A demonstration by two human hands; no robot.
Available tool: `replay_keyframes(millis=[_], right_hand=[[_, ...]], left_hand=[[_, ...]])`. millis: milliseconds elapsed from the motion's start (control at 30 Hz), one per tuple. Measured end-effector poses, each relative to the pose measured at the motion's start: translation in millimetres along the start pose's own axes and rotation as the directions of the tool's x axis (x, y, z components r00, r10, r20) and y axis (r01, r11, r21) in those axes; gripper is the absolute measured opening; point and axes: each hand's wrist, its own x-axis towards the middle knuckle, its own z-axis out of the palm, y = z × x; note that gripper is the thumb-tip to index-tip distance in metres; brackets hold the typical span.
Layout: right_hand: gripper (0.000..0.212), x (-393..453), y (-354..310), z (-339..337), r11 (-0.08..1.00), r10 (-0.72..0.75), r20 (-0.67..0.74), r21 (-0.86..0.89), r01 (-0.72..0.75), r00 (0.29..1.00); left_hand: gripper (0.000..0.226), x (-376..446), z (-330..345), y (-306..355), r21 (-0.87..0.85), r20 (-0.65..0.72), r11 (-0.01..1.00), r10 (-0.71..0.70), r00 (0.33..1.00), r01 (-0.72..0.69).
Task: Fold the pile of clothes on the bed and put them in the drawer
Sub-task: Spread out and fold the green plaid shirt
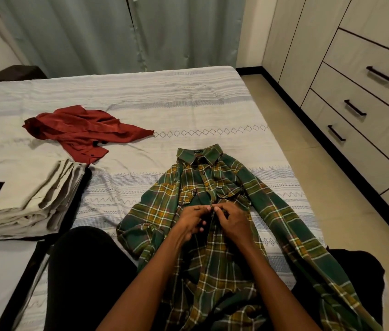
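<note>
Both the left hand [192,220] and right hand [231,218] pinch the plaid shirt [212,235] at its button strip, which runs lengthwise from the collar straight toward the person.

The shirt [215,187] lies spread on the bed [141,91] at centre, its collar toward twelve o'clock and its lower part trailing to six o'clock over the person's lap. Both hands meet on its front placket, the left hand [192,220] just beside the right hand [233,219]. At ten o'clock from the shirt lies a crumpled second shirt [81,130]. At nine o'clock sits a stack of folded clothes [33,199], near the second shirt. The drawers [365,96] stand at two o'clock, across the floor [320,187] from the bed.
</note>
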Motion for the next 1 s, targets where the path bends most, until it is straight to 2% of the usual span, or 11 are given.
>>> replay_keyframes(millis=[133,233,467,567,700,800,1000], right_hand=[[0.016,-0.8,-1.1,2.1,0.995,0.069,0.014,0.073,-0.070,0.998],[0.014,0.2,-2.1,3.6,0.993,0.093,0.018,0.074,-0.094,0.995],[0.015,-1.4,-1.4,3.8,0.988,-0.013,0.043,-0.154,0.019,0.999],[0.015,-1.3,-4.0,3.2,0.980,-0.046,0.028,-0.192,0.051,0.999],[0.017,0.4,-4.0,5.0,0.968,-0.036,0.049,-0.247,0.048,0.998],[0.011,-0.3,1.3,5.6,0.964,-0.005,0.039,-0.265,0.015,0.999],[0.016,3.1,2.7,3.0,0.966,0.009,0.035,-0.257,0.000,0.999]], left_hand=[[0.019,1.1,-3.8,1.9,0.011,0.054,1.000,-0.019,0.998,0.018],[0.023,1.7,-2.7,2.6,-0.015,0.046,1.000,-0.008,0.999,0.009],[0.025,2.6,3.3,-3.0,-0.011,-0.064,0.999,0.039,0.997,-0.040],[0.028,-0.5,4.0,-9.3,-0.029,-0.080,0.996,0.087,0.993,-0.090],[0.017,0.5,8.2,-14.1,0.029,-0.121,0.991,0.136,0.983,-0.134],[0.015,-2.1,18.2,-8.7,0.127,-0.098,0.975,0.196,0.976,-0.183],[0.010,0.2,18.2,-8.7,0.360,-0.075,0.857,0.419,0.905,-0.367]])
